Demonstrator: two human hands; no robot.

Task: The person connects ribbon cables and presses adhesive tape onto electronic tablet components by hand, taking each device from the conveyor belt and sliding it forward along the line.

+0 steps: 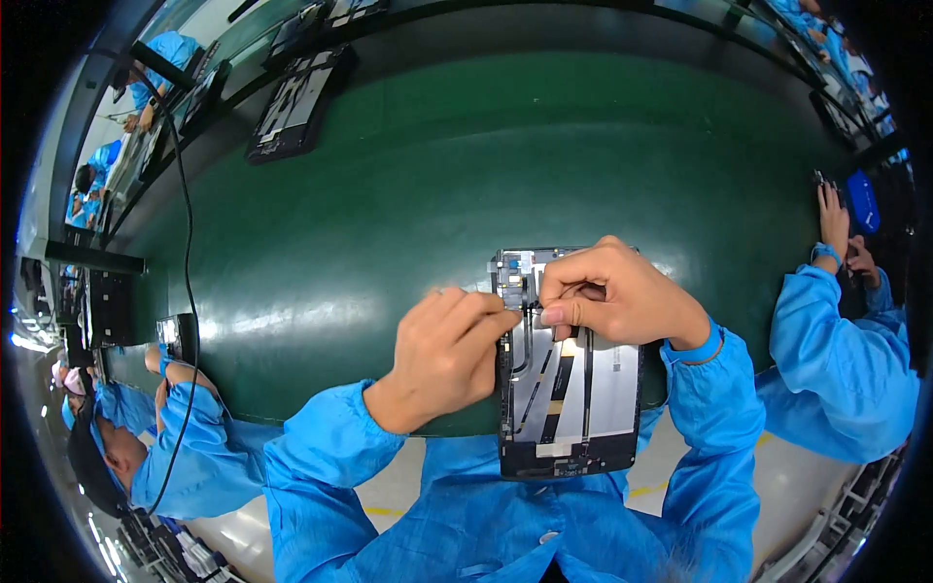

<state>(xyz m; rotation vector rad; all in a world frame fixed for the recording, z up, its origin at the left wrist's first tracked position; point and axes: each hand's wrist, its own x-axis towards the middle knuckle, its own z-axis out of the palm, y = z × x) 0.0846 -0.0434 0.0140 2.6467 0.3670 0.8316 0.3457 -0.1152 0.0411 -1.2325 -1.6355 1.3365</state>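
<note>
An opened tablet (607, 389) with a silver inner panel, black flat cables and a dark frame sits at the front edge of the green table, its near end reaching past that edge. My left hand (442, 350) is closed, thumb and fingertips pinched at the tablet's upper left side, beside a black cable (527, 355). Over the tablet's upper part, my right hand (627, 296) is closed in a pinch, its thumb close to the left fingertips. Whatever lies between the fingers of either hand is too small or hidden to name.
Another opened tablet (296, 107) lies at the table's far left, near a dark raised rail. A black cord (187, 214) hangs down on the left. Co-workers in blue sit at both sides; one at the right has a hand (833, 219) near a blue object (862, 201).
</note>
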